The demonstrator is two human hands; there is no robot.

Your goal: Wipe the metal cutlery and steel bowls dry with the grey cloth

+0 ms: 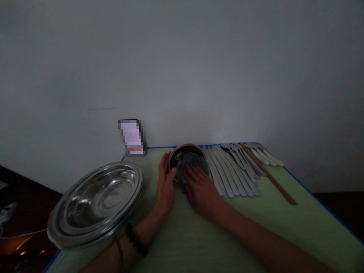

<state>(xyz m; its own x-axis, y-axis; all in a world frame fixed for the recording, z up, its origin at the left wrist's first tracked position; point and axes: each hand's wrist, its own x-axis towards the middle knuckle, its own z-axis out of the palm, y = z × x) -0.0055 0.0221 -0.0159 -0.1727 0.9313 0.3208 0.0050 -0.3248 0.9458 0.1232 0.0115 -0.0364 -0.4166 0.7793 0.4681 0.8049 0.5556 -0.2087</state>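
Head view: my left hand [165,189] clamps a round, silvery metal bowl [182,148]; my right hand [201,189], fingers apart, presses dark-grey cloth [195,159] inside.

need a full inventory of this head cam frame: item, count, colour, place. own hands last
bowl: 1, dark inside, table's far side
cloth: 1, dark grey, in bowl
basins: stack, at least 2, silver, left
knives: several, silver, right of bowl
spoons and similar cutlery: several, silver, right of knives
chopsticks: at least 2, brown, across cutlery's right side
white-handled utensils: several, far right corner
phone: 1, dark edge, screen pixelated, by wall
table: 1, green, blue edge, below
wall: 1, grey, behind
cable: 1, whitish, lower left
bracelets: 2, dark and reddish, left wrist
left hand: 1, bare, gripping bowl's left side
right hand: 1, bare, fingers on cloth
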